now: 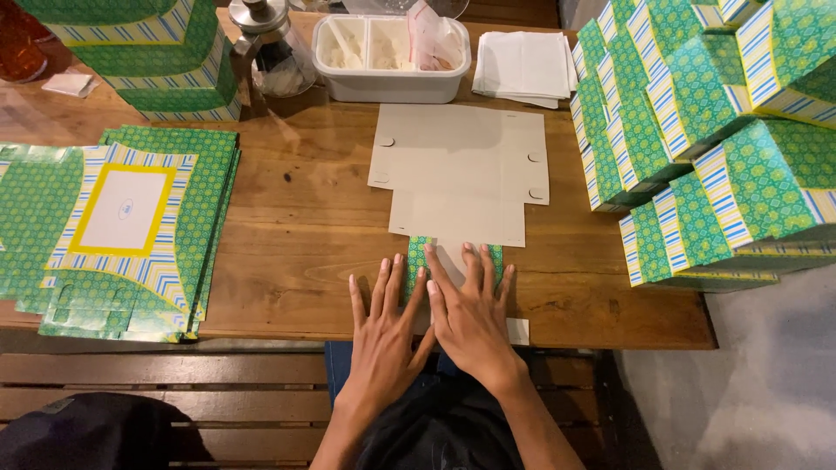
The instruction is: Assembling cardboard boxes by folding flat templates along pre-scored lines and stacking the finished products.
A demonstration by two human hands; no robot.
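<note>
Both palms down at the table's near edge: left hand (383, 335) and right hand (470, 318), fingers spread wide and flat, gripping nothing, pressing a folded green flap (418, 254) of the cardboard sheet (461, 170). Best done with even pressure run along the fold, edges kept aligned. Sheet plain side up on the wooden table (296, 218), long axis running away from the body. Further left, flat printed sheets (131, 226); further right, folded boxes (697, 130).
</note>
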